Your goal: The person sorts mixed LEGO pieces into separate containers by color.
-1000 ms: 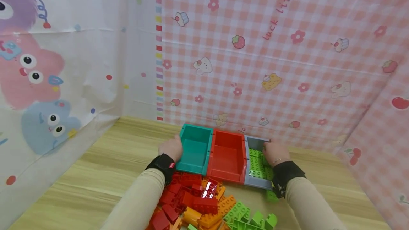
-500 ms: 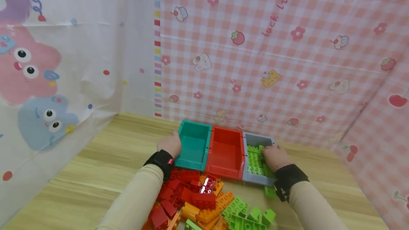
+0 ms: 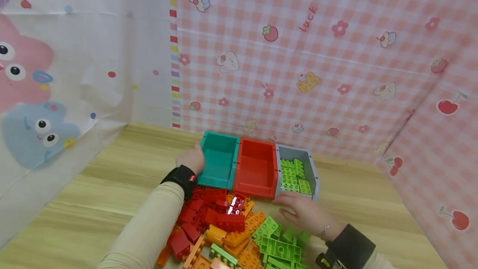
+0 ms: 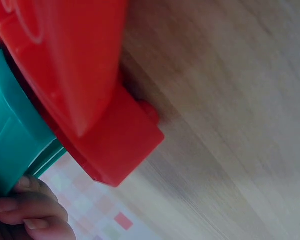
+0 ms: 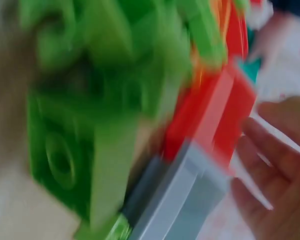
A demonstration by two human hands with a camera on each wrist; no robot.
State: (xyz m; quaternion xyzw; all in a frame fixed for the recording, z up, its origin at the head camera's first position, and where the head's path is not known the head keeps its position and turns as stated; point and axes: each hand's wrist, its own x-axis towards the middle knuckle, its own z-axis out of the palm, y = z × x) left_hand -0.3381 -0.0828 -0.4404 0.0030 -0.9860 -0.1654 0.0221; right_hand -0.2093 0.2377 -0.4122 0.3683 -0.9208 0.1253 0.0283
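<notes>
My left hand [image 3: 191, 160] grips the left wall of the teal bin [image 3: 218, 159]; in the left wrist view its curled fingers [image 4: 32, 210] lie against the teal plastic. The red bin [image 3: 256, 165] stands joined to its right, followed by the grey bin [image 3: 311, 165] with green bricks [image 3: 289, 173] inside. My right hand [image 3: 304, 213] is just in front of the grey bin, above loose green bricks [image 3: 280, 248]. Its fingers are spread and hold nothing in the right wrist view, where nearby bricks are blurred.
Loose red bricks [image 3: 209, 215] and orange bricks [image 3: 244, 233] lie heaped in front of the bins on the wooden table [image 3: 89, 194]. A pink checked cloth [image 3: 261, 74] hangs behind, and a white printed cloth [image 3: 101, 61] hangs at the left.
My right hand has left the grey bin and moved toward the front, over the loose green bricks. The left hand stays at the teal bin. The head view has shifted slightly.
</notes>
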